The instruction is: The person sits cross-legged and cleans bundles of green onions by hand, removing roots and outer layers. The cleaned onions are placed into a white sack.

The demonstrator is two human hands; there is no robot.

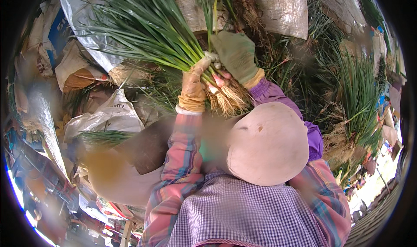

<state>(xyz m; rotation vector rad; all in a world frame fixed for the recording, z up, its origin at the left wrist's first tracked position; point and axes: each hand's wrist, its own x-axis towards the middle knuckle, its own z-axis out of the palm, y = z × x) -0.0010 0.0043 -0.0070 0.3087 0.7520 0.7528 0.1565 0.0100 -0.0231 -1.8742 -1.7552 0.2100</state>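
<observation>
My left hand (196,79), in a tan glove, is closed around a thick bunch of spring onions (169,44). Their green leaves fan out to the upper left. Pinkish-white bulbs (219,80) and pale stringy roots (229,98) stick out below the fist, on its right. Close beside the bulbs is my right hand (237,56) in an olive-green glove, its back towards me. A few thin green stalks (208,22) rise by its fingertips. Its fingers are mostly hidden, so I cannot tell whether it grips those stalks.
Loose spring onions (353,93) lie heaped on the right, roots towards me. Woven plastic sacks (281,10) cover part of the far side. Another rooty bundle (127,72) and a white plastic bag (107,113) are on the left. My knee (268,144) rises below my right hand.
</observation>
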